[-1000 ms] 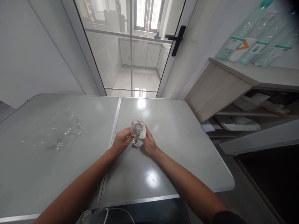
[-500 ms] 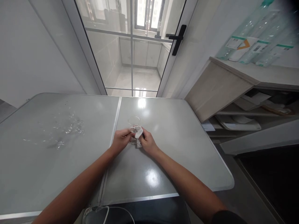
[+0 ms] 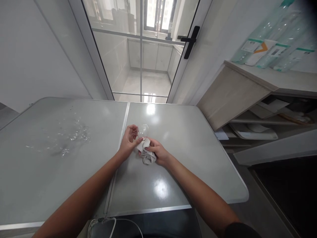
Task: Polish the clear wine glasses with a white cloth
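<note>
Over the middle of a grey table (image 3: 188,148), my left hand (image 3: 128,142) grips a small clear stemmed glass (image 3: 143,131) by its bowl, tilted away from me. My right hand (image 3: 156,152) is closed around a white cloth (image 3: 147,157), which is wrapped around the lower part of the glass. Both hands touch each other just right of the table's centre seam. The stem and foot of the glass are hidden by the cloth and fingers.
Several more clear glasses (image 3: 74,134) lie together on the left half of the table. A wooden shelf unit (image 3: 235,96) with papers stands to the right, with plastic bottles (image 3: 269,43) on top. A glass door (image 3: 141,49) is behind the table. A white cable (image 3: 111,223) hangs below the front edge.
The glass went from standing upright to tilted. My left hand shifted up onto its bowl, and my right hand slid the cloth down toward the stem.
</note>
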A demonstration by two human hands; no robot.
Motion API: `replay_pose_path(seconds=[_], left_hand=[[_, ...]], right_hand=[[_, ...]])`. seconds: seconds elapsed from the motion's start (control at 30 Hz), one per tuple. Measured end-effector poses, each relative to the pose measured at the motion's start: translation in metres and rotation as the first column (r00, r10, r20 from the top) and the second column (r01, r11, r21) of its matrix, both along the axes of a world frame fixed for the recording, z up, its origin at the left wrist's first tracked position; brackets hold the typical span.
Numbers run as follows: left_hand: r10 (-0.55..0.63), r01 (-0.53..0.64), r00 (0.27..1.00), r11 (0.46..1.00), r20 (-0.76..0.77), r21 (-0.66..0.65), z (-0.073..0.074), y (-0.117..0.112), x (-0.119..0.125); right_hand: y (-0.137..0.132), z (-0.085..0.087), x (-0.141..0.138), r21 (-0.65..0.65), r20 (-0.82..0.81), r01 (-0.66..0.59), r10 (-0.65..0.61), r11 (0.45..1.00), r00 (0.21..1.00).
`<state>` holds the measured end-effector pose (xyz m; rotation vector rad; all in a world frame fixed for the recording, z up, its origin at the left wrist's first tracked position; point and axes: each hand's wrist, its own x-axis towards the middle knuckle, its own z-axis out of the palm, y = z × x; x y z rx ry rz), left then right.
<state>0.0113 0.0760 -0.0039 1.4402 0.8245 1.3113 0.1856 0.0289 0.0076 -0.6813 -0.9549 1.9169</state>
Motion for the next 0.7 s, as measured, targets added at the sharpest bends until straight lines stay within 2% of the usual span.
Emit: replay_pose_path(seconds=[0.07,0.1,0.17,0.2,0.27,0.33,0.4,0.43,0.47,0.53,0.6,0.67,0.7], left_hand=[[-0.138,0.159,0.979,0.978,0.151,-0.133,0.003,0.001,-0.002],[-0.209,0.251,0.954,0.948,0.215,-0.194,0.004,0.001,-0.002],[-0.285,0.354,0.918,0.902,0.277,-0.247,0.006,0.001,-0.003],[-0.282,0.349,0.919,0.907,0.276,-0.236,0.006,0.001,-0.004],[-0.203,0.253,0.944,0.952,0.261,-0.175,0.005,0.001,-0.004],[-0.101,0.134,0.960,0.985,0.262,-0.110,0.004,0.001,-0.005],[-0.046,0.070,0.965,0.994,0.258,-0.082,0.003,0.002,-0.004],[-0.030,0.050,0.967,0.996,0.255,-0.075,0.003,0.002,-0.004],[-0.019,0.039,0.967,0.996,0.254,-0.074,0.004,0.002,-0.004],[-0.016,0.044,0.962,0.995,0.271,-0.095,0.005,0.002,-0.004],[-0.047,0.093,0.948,0.987,0.314,-0.133,0.007,0.002,-0.004],[-0.093,0.161,0.926,0.974,0.366,-0.162,0.008,0.002,-0.005],[-0.111,0.188,0.916,0.968,0.386,-0.168,0.008,0.002,-0.006]], right_hand=[[0.000,0.001,0.004,-0.066,-0.048,-0.108,0.105,0.992,0.993],[0.000,0.001,0.005,-0.081,-0.047,-0.142,0.138,0.987,0.989],[0.000,0.001,0.006,-0.084,-0.005,-0.157,0.157,0.984,0.988],[0.000,0.002,0.006,-0.065,0.039,-0.136,0.138,0.989,0.990],[-0.001,0.004,0.004,0.047,0.194,-0.030,0.021,0.998,0.981],[-0.002,0.008,0.001,0.247,0.389,0.078,-0.172,0.966,0.905],[-0.003,0.011,-0.001,0.423,0.521,0.091,-0.324,0.902,0.789],[-0.004,0.012,-0.001,0.462,0.552,0.079,-0.356,0.883,0.754],[-0.004,0.013,-0.001,0.459,0.560,0.069,-0.348,0.886,0.752],[-0.004,0.014,0.000,0.317,0.498,0.060,-0.220,0.946,0.839],[-0.004,0.015,0.002,0.067,0.313,-0.018,-0.004,0.998,0.950],[-0.004,0.016,0.003,-0.104,0.118,-0.128,0.140,0.986,0.983],[-0.004,0.016,0.003,-0.136,0.073,-0.164,0.175,0.977,0.982]])
